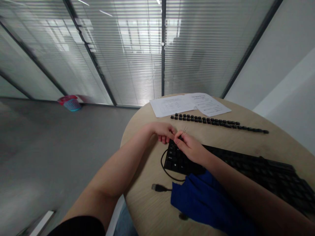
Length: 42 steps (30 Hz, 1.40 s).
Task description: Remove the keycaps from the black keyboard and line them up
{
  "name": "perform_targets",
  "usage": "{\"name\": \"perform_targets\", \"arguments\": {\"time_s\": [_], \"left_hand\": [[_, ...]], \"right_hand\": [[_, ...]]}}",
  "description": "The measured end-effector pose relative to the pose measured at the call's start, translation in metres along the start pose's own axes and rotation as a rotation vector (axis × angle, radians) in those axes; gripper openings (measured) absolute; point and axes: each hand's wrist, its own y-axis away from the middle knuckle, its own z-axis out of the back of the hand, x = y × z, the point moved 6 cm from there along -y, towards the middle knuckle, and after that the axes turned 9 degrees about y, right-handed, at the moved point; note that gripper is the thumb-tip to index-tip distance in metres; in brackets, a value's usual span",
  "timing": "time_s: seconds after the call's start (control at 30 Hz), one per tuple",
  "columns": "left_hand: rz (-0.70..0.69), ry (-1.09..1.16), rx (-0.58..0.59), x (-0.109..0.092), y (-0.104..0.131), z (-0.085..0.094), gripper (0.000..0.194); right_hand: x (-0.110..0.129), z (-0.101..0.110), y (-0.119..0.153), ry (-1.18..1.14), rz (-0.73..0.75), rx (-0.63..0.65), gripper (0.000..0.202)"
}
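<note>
Black plastic keyboard lies on the round, pale wood-grain table, its left end beneath the hands and the rest extending to the right, partly covered by the right forearm. Right hand is above the keyboard's far left corner, thumb and fingers pinched together on a thin metal wire tool, whose ends project above the fingers. Left hand is at the same corner, meeting the right fingertips; its fingers are curled, but whether they grip anything cannot be determined. Beyond the keyboard, loose black square keycaps are laid out in long rows, double at the left and single toward the right. Two white printed paper sheets lie behind them, overlapping. A thin black cable curves around the keyboard's near left corner. A black USB plug with a metal end sits beside a crumpled dark-blue cloth, near which a small dark object is observed, too blurred to identify.
</note>
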Motion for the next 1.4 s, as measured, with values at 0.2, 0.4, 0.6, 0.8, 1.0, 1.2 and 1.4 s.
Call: {"name": "perform_targets", "arguments": {"time_s": [0.2, 0.4, 0.6, 0.8, 1.0, 1.2, 1.4], "left_hand": [[-0.03, -0.015, -0.001, 0.0, -0.001, 0.002, 0.023], [-0.033, -0.03, -0.003, 0.0, -0.001, 0.002, 0.021], [-0.027, -0.039, -0.011, 0.0, -0.001, 0.002, 0.021], [-0.021, -0.014, -0.005, 0.002, -0.001, 0.003, 0.026], [-0.017, 0.013, -0.015, 0.003, -0.001, 0.003, 0.029], [0.002, 0.024, -0.051, 0.003, 0.001, 0.004, 0.03], [0.003, 0.019, -0.058, 0.001, 0.002, 0.002, 0.029]], "right_hand": [[0.007, 0.0, -0.001, 0.081, 0.066, 0.014, 0.019], [0.012, -0.002, 0.002, 0.151, 0.103, 0.038, 0.016], [0.016, -0.004, 0.003, 0.207, 0.121, 0.064, 0.012], [0.011, 0.001, 0.008, 0.164, 0.139, -0.061, 0.015], [0.007, 0.0, 0.011, 0.153, 0.164, -0.095, 0.015], [0.011, 0.002, 0.012, 0.188, 0.19, -0.118, 0.016], [0.006, 0.006, 0.013, 0.134, 0.159, -0.192, 0.018]]}}
